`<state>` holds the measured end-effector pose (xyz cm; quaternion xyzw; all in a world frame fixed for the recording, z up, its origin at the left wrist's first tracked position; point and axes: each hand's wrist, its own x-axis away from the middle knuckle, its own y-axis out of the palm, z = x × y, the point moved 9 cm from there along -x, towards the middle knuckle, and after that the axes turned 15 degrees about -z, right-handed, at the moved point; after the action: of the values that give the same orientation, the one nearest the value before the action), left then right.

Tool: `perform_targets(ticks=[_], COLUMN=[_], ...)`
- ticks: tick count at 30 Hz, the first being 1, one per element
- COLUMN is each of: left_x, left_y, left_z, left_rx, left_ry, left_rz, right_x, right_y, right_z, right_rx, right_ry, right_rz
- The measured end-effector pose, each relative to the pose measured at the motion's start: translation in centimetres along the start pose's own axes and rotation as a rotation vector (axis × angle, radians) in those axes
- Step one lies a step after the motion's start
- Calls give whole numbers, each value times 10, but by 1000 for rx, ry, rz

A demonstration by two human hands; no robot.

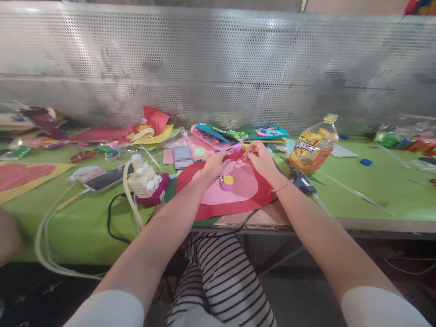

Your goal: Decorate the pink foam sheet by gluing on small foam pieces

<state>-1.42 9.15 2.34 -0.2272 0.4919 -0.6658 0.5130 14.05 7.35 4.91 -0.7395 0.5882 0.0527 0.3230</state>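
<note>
A red paper sheet (190, 179) lies at the table's front edge, with a pink paper shape (238, 195) on top. My left hand (216, 164) rests on the upper left of these papers, fingers stretched toward the middle. At the upper right, my right hand (260, 159) pinches a thin pink strand (240, 161), which lies partly on the paper; its material is unclear. A small round purple-and-yellow thing (227, 182) sits on the pink shape, below and between both hands. Just beyond my fingertips is a small purple piece (237, 148), partly hidden.
To the right stands a plastic bottle (313, 145) with orange contents, beside a dark device (302, 181). Left of the papers are a charger block (150, 181) with cables and a phone (111, 178). Coloured craft pieces (238, 134) lie behind, before a perforated metal panel (218, 68).
</note>
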Motion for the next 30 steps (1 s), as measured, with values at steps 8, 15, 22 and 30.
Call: perform_targets(ticks=[8,15,22,30], left_x=[-1,1,1,0], left_y=[0,-1,-1,0], left_z=[0,0,0,-2], left_rx=[6,30,22,19], left_ry=[9,22,20,6], left_rz=[-5,22,11,14], right_x=[0,0,1,0], right_y=[0,3,1,0], right_z=[2,1,0,0], right_rx=[-25,-28,68,-9], right_ry=[4,6,13,12], right_rz=[5,-4,13,12])
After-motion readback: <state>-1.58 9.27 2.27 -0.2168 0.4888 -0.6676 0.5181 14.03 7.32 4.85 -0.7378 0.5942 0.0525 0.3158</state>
